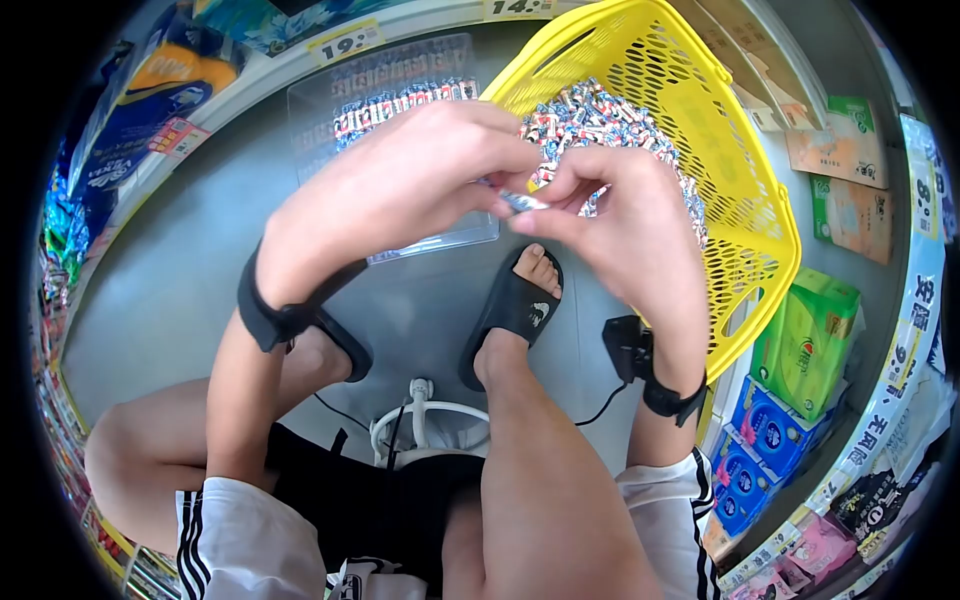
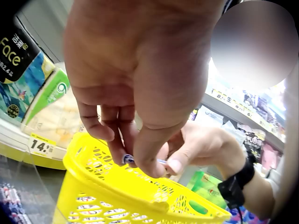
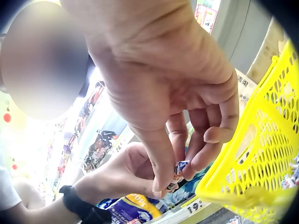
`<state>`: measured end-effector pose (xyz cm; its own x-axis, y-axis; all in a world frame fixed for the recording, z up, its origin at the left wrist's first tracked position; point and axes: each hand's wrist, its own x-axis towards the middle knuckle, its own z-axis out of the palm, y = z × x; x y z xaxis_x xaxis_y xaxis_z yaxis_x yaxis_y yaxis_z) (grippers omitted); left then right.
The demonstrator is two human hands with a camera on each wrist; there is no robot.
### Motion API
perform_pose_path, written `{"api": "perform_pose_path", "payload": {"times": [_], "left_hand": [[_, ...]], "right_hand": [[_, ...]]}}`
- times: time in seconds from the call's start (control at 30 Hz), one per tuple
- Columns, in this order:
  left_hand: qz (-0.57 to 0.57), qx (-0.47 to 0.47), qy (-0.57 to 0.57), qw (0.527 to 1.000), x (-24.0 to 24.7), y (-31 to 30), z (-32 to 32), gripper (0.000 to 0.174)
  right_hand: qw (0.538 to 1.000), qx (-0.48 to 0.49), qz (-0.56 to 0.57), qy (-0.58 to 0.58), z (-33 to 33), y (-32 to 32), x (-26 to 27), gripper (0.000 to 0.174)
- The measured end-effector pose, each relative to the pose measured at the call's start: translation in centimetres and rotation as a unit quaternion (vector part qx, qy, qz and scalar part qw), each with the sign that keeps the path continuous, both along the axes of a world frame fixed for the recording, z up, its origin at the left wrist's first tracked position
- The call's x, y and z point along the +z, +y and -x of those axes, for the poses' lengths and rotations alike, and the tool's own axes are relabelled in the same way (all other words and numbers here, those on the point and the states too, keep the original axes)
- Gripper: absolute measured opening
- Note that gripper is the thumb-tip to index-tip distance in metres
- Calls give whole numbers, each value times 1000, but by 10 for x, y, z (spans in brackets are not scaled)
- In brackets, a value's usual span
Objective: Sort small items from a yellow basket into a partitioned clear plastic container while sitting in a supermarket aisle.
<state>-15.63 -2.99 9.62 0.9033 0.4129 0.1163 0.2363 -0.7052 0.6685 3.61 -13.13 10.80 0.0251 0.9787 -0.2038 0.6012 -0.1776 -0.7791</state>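
Both hands meet over the near side of the yellow basket (image 1: 745, 200). My left hand (image 1: 430, 150) and right hand (image 1: 630, 200) pinch a small wrapped candy (image 1: 522, 202) between thumbs and fingertips. Its blue and white wrapper (image 3: 181, 167) shows at the right fingertips in the right wrist view. From the left wrist, a bit of candy wrapper (image 2: 127, 159) peeks out beside the left fingers. Loose candies (image 1: 600, 120) of the same look fill the basket's bottom. Left of it, partly behind the left arm, a clear plastic box (image 1: 440, 243) holds candies (image 1: 400, 100) lined up in rows.
Shelves with price tags (image 1: 345, 42) curve around the floor space. Green tissue packs (image 1: 808, 340) and blue packs (image 1: 765, 430) stand at the right, beside the basket. Two feet in black slides (image 1: 510, 310) and a white stool base (image 1: 425, 415) are below the hands.
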Motion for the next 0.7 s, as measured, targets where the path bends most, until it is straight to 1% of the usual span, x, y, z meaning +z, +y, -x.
{"api": "perform_pose_path", "payload": {"times": [0.03, 0.07, 0.1, 0.17, 0.27, 0.3, 0.33, 0.37, 0.47, 0.5, 0.57, 0.7], "left_hand": [[28, -34, 4, 999, 1, 4, 9, 25], [100, -27, -8, 995, -9, 5, 24, 26], [102, -26, -11, 994, -10, 8, 33, 26], [115, -45, 43, 991, -11, 13, 46, 26], [133, -31, 67, 988, -24, 18, 65, 25], [134, -28, 68, 988, -29, 17, 68, 25], [116, -7, 94, 989, -35, 17, 76, 25], [99, 9, 116, 988, -41, 15, 77, 24], [95, 9, 125, 988, -66, 17, 91, 24], [96, 9, 124, 988, -72, 17, 94, 24], [85, 37, 133, 987, -83, 19, 99, 22], [97, 22, 133, 986, -121, 27, 106, 20]], "right_hand": [[1000, -2, 5, 18, 4, 0, -3, 22], [1000, 16, -5, -3, 21, 0, -6, 23], [1000, 22, -9, 0, 32, 0, -10, 23], [998, 38, -25, -37, 51, 3, -21, 23], [996, 52, -51, -42, 73, 9, -39, 19], [995, 66, -62, -39, 78, 11, -48, 17], [991, 71, -84, -72, 88, 16, -66, 15], [991, 71, -83, -72, 95, 16, -78, 15], [988, 81, -75, -110, 108, 18, -93, 16], [988, 81, -74, -111, 112, 19, -98, 16], [989, 55, -71, -113, 125, 19, -116, 17], [990, 53, -63, -114, 131, 24, -142, 16]]}}
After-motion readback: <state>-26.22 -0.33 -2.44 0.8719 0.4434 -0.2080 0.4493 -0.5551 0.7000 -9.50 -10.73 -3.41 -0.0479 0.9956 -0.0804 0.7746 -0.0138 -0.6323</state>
